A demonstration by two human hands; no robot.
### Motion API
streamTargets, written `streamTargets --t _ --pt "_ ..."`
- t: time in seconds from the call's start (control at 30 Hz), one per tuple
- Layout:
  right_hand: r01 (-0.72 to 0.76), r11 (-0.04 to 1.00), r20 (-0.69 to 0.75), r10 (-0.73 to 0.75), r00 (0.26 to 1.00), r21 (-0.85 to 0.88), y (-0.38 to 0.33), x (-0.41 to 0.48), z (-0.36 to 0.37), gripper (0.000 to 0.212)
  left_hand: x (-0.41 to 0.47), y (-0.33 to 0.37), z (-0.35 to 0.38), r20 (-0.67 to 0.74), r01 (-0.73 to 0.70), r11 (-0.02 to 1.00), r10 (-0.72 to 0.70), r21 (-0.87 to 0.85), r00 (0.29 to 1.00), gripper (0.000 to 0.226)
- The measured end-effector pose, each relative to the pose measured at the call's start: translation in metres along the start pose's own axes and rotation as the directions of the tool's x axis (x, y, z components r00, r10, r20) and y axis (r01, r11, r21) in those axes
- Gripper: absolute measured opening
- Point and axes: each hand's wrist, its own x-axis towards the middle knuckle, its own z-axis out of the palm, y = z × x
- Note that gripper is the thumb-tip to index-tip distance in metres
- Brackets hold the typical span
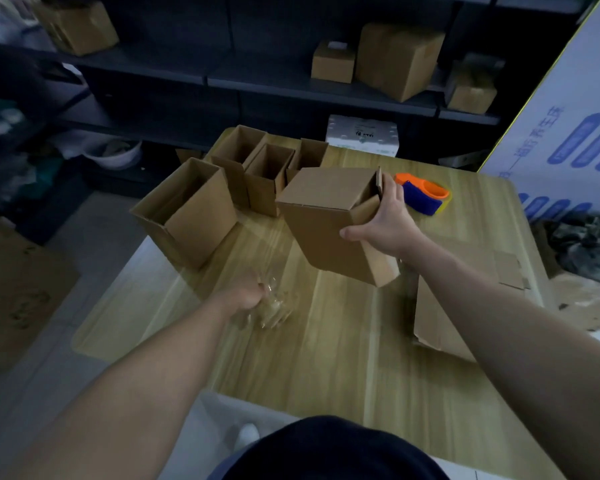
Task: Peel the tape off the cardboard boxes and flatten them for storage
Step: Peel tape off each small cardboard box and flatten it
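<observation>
My R grip (385, 223) holds the box (326, 220), prob light n stiff, by its 3 o'clock flaps; L grip (248, 294) clutches limp tape (274, 308).

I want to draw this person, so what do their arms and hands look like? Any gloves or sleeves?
The left forearm and right forearm are bare, with no sleeves in view, and the left hand and right hand wear no gloves. I see no watch, ring or bracelet, though the picture is dim. Lower down the person wears dark clothing.
</observation>
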Motion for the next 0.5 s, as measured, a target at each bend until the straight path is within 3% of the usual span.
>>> streamTargets --t 0.13,0.3,0.43,0.5 --pt "0.029 1.0 0.024 -0.03 0.999 0.008 -0.009 0.0 0.006 0.125 -0.011 0.006 -0.016 -0.144 -0.058 0.997 0.05 -0.05 0.988 0.038" --pt "-0.002 0.999 0.027 0.001 1.0 0.04 -0.008 -0.001 0.006 0.126 -0.019 0.037 -0.044 -0.284 -0.055 0.984 0.102 0.171 0.953 0.018" --pt "-0.028 0.998 0.023 0.027 0.999 0.061 -0.007 -0.005 0.002 0.124 -0.024 0.074 -0.065 -0.378 -0.094 0.987 0.138 0.132 0.915 0.02" --pt "-0.037 0.997 0.023 0.035 0.999 0.066 -0.006 -0.008 -0.002 0.125 -0.03 0.087 -0.075 -0.412 -0.18 0.984 0.164 -0.001 0.896 0.023"
